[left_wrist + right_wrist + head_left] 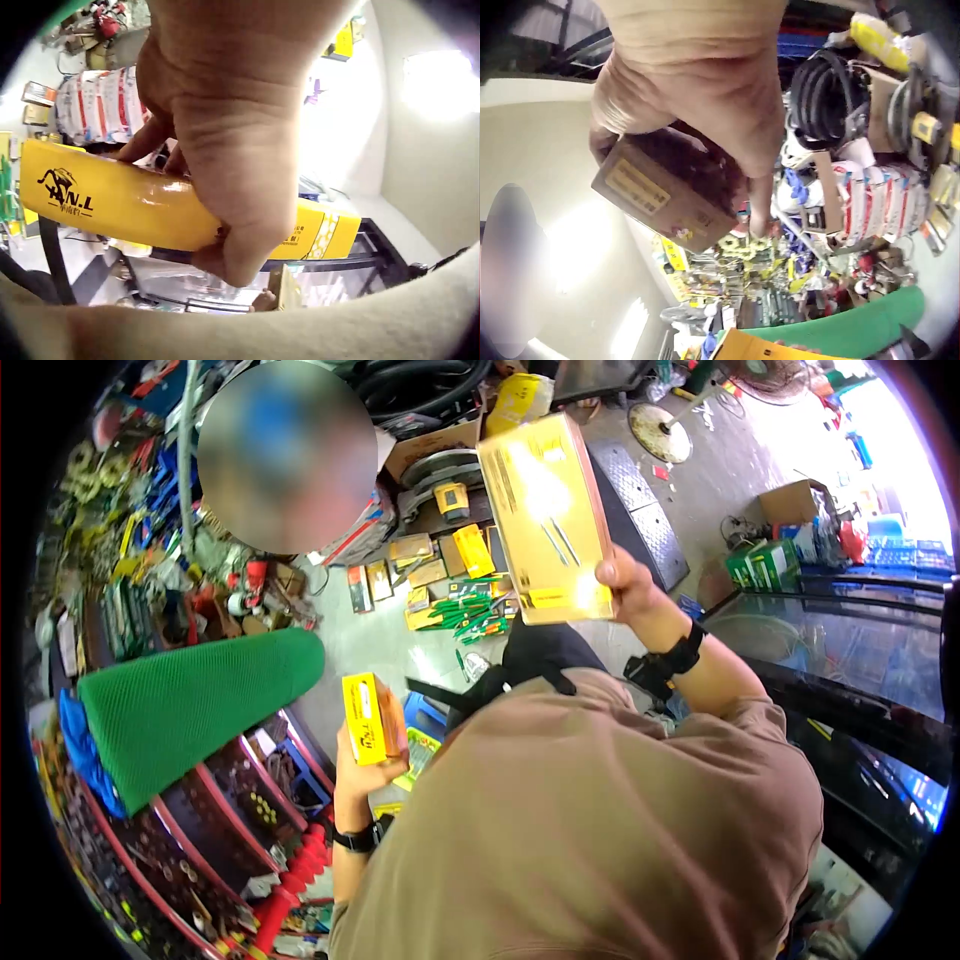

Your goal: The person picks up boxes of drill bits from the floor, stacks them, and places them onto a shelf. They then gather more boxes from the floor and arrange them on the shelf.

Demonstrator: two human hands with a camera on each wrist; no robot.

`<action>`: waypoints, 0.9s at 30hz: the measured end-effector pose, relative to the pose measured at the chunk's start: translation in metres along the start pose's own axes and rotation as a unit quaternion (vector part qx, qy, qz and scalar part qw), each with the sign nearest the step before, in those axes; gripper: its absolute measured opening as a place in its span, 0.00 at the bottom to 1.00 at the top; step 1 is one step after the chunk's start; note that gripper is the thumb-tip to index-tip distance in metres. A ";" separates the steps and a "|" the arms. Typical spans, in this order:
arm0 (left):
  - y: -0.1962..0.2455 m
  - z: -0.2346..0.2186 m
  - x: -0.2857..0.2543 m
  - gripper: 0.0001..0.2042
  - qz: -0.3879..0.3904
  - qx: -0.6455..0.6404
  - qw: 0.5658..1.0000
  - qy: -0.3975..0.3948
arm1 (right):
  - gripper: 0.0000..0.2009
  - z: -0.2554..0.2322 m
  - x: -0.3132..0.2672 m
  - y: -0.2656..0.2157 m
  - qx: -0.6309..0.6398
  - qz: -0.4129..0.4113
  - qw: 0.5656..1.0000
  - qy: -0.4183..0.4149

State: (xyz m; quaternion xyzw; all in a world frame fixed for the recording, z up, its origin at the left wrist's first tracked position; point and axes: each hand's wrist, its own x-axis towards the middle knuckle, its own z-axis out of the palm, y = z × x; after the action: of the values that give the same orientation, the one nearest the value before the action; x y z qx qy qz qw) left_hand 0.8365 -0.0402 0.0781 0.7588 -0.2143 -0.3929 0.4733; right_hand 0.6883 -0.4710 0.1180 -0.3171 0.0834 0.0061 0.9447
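In the head view my left hand [366, 772] grips a small yellow box [364, 718] by its sides, low at the left of my body. The left wrist view shows my thumb and fingers round that long yellow box [105, 196], which has black print. My right hand [638, 592] holds up a larger yellow-brown carton [545, 510] by its lower right edge, thumb on the printed face. In the right wrist view the carton's end [656, 196] with a label faces the camera, my fingers around it. The two boxes are apart.
Small boxes [474, 550] and green-handled items [470, 610] lie on the floor ahead. A green roll [200, 705] rests over red-edged bins at the left. Glass-topped cases [840, 650] stand at the right, a black ramp [640, 510] beyond the carton.
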 end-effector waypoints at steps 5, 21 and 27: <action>0.038 0.032 -0.010 0.45 0.261 -0.122 0.957 0.026 | 0.51 0.060 0.017 -0.036 -0.173 -0.022 0.984 -0.047; 0.163 0.203 -0.063 0.23 0.239 0.211 0.883 0.345 | 0.41 0.075 0.027 -0.064 -0.077 0.306 0.934 -0.168; 0.170 0.271 -0.110 0.17 0.063 -0.032 0.883 0.464 | 0.28 0.111 -0.001 -0.042 -0.158 0.523 0.822 -0.162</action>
State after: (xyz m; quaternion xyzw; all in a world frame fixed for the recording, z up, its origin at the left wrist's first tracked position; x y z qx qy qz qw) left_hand 0.5622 -0.1908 0.2064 0.8239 -0.0048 0.0281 0.5660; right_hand 0.7068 -0.4379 0.2300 -0.3653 0.0799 0.5634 0.7368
